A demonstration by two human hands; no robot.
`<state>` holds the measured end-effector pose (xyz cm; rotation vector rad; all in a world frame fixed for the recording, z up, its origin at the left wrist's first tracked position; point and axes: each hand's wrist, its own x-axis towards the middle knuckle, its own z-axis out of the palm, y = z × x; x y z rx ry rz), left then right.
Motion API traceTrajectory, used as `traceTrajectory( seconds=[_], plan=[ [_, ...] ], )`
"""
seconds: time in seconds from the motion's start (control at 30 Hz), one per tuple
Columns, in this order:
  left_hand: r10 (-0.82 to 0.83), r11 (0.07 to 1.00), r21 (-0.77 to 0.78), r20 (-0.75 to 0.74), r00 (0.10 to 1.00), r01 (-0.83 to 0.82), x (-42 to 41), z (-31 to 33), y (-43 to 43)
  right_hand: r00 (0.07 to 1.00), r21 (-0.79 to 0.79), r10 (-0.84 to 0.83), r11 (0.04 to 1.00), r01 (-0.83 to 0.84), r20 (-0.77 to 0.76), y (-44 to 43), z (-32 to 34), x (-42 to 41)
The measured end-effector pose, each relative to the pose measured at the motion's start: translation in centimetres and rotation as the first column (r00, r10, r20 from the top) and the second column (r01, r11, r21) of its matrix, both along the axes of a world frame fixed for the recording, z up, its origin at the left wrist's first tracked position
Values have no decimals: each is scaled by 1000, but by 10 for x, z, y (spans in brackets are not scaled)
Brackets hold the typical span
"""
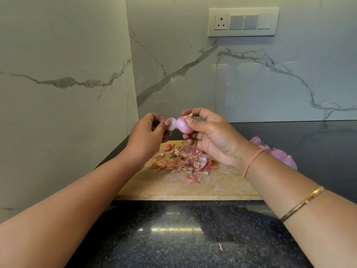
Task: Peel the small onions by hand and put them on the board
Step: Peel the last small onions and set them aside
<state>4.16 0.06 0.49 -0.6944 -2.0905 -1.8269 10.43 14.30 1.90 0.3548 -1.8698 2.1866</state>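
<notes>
Here the right hand (210, 138) grips the onion (184, 124), its long axis toward the left hand (148, 136), whose fingertips pinch the skin (172, 123) just beside it.

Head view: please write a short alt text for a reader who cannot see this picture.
Two bare hands hold a small pink onion above a wooden board; the left hand pulls a strip of skin off it while the right hand holds it. Peels lie on the board, and more onions sit on the dark counter to the right.
</notes>
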Motion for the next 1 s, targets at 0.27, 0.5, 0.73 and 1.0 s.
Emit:
traceTrajectory(
  seconds=[0.27,0.5,0.73,1.0],
  plan=[
    [64,986,-153,-18,998,-66,-1,2,-5,999,72,-27,997,29,-27,3,-2,-1],
    [4,988,-151,-98,995,-19,8,5,-4,984,242,-172,953,180,-54,4,-6,-3],
    [-162,987,2,1,987,162,13,5,-1,914,417,-331,815,403,-236,3,-10,-10],
    [-241,960,168,102,965,222,14,5,-1,845,601,-317,598,530,-430,-1,-8,-9]
  ],
)
